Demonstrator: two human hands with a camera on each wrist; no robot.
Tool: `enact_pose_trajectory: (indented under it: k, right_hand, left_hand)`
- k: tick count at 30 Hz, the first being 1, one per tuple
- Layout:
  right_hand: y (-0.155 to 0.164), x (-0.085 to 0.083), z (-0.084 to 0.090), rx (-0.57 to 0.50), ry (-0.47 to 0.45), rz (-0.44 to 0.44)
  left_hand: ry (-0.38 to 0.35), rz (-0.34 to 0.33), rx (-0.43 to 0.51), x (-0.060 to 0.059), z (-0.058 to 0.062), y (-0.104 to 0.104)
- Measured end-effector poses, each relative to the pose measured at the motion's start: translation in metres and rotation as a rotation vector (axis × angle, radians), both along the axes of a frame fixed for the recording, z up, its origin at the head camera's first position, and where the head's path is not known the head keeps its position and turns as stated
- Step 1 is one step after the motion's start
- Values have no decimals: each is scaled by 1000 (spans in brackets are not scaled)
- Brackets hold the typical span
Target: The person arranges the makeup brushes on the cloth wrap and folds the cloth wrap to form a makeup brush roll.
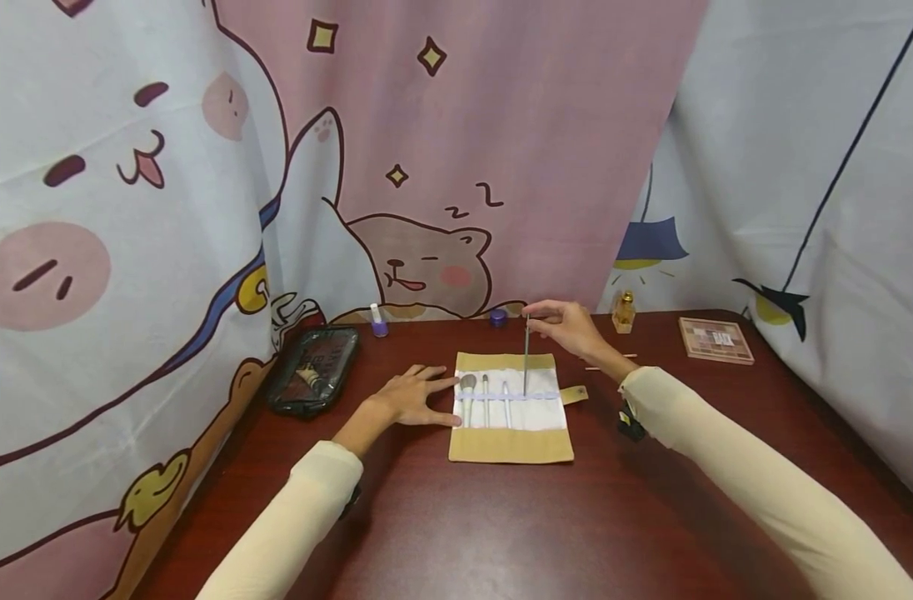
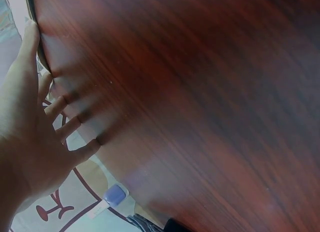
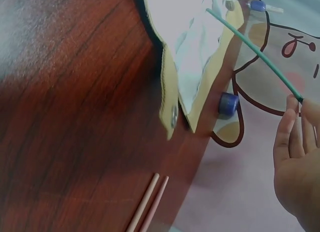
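While the flat tan canvas brush roll with its white inner panel [image 1: 511, 446] lies open on the dark red wooden table [image 1: 501, 533], the person works over it with both hands. Nearest, the left hand [image 1: 415, 398] rests palm down with its fingers straight and spread, the fingertips just touching the roll's left edge beside the grey round-headed makeup brush [image 1: 467, 392]; it holds nothing and only steadies the cloth. To the right of that brush, two slimmer pale-handled brushes [image 1: 496, 398] already sit under the pale blue elastic band [image 1: 509, 397].

Beyond the band, the right hand [image 1: 569, 327] pinches the top end of a thin green-handled brush [image 1: 526, 358] between thumb and fingertips, the other fingers loosely curled. The handle stands nearly upright below the hand, its lower end at the band in the fourth place from the left; whether the tip is already under the elastic cannot be told. The right wrist view shows the same green stem [image 3: 255, 51] slanting from the fingertips [image 3: 292, 127] down to the cloth.

To do this step well, it seems best to keep the left hand pressing flat so the roll does not slide, and to lower the handle along its own line.

Just right of the right wrist lie two thin pink sticks [image 3: 147, 204]. Farther off, a small blue-lidded jar [image 1: 497, 317], a little amber glass bottle [image 1: 624, 311] and a rectangular eyeshadow palette [image 1: 715, 340] sit near the cartoon-printed curtain [image 1: 426, 167].
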State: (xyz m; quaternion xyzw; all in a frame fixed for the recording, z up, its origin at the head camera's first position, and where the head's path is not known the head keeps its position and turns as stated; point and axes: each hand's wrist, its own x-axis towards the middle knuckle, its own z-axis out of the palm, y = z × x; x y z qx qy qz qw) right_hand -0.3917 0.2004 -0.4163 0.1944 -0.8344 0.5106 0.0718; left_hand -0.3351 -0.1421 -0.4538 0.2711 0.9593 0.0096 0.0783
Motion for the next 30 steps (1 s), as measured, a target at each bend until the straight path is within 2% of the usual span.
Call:
enact_pose_trajectory:
  k: [5, 10, 11, 17, 24, 30]
  right_hand:
    - [-5, -1, -2, -17, 1, 0]
    - [-5, 0, -5, -11, -56, 14]
    - [-4, -5, -11, -12, -69, 14]
    - [-4, -1, -21, 9, -114, 21]
    - [-6, 5, -37, 124, -64, 34]
    - [-8, 12, -44, 127, -78, 75]
  left_hand:
    - [-2, 8, -6, 0, -1, 1]
    - [-4, 9, -10, -2, -2, 1]
    - [-5, 9, -11, -2, -2, 1]
    - [-7, 12, -21, -3, 0, 2]
    - [-10, 13, -31, -3, -3, 1]
    - [-7, 13, -25, -3, -2, 0]
